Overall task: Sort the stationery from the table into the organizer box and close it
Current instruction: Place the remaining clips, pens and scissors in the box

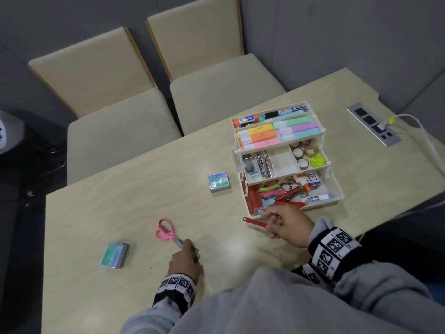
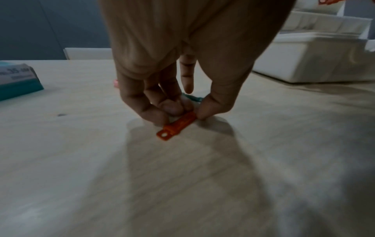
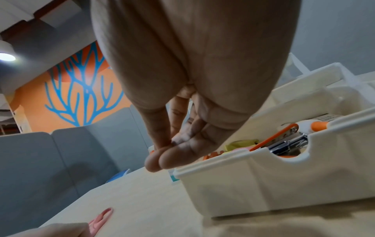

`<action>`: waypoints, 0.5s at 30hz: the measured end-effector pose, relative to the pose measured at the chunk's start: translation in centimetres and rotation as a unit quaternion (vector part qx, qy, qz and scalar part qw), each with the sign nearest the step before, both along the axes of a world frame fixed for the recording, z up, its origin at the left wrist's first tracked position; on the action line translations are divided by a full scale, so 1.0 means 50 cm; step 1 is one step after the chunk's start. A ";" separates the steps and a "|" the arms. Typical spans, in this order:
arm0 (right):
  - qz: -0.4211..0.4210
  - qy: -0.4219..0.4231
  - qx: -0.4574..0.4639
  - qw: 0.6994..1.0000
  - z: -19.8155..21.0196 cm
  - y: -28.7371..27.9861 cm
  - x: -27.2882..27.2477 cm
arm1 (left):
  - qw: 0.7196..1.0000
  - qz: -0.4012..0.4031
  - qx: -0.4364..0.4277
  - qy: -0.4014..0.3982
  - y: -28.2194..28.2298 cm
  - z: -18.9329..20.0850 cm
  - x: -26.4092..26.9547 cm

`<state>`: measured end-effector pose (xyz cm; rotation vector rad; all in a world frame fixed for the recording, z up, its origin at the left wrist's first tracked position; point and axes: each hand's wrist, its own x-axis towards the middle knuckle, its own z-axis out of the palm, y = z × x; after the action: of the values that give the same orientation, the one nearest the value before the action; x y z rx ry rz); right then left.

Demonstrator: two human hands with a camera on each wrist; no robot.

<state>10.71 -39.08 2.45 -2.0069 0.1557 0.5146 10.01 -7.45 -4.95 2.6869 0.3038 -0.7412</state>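
Note:
The white tiered organizer box (image 1: 337, 186) stands open on the table's right side, its trays full of markers, tapes and clips. Just in front of it my right hand (image 1: 272, 221) grips a flat red strip (image 1: 255, 222) with a hole at its free end; in the right wrist view the fingertips (image 3: 160, 162) are pressed together beside the box wall (image 3: 263, 184). My left hand (image 2: 182, 113) pinches a small orange-red tab (image 2: 176, 125) against the tabletop. It is right at the blade end of the pink-handled scissors (image 1: 166, 231).
A teal staple box (image 1: 115, 255) lies left of the scissors, and a second small box (image 1: 219, 182) sits left of the organizer. Two beige chairs (image 1: 216, 92) stand behind the table. A power socket strip (image 1: 373, 124) with a white cable is at the far right.

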 end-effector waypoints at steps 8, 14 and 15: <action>-0.003 0.023 -0.033 0.999 0.013 0.078 -0.020 | 0.990 -0.096 -0.101 -0.011 0.084 0.001 0.004; 0.027 0.011 0.003 1.000 0.039 0.174 -0.007 | 0.915 0.043 -0.400 0.021 0.099 0.083 0.058; 0.040 0.013 0.017 0.999 0.040 0.194 -0.005 | 0.897 0.061 -0.436 0.044 0.095 0.094 0.062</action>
<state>10.46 -29.40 4.46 -1.9803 0.0833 0.5905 13.11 -2.68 -0.24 1.7728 0.1102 -0.7297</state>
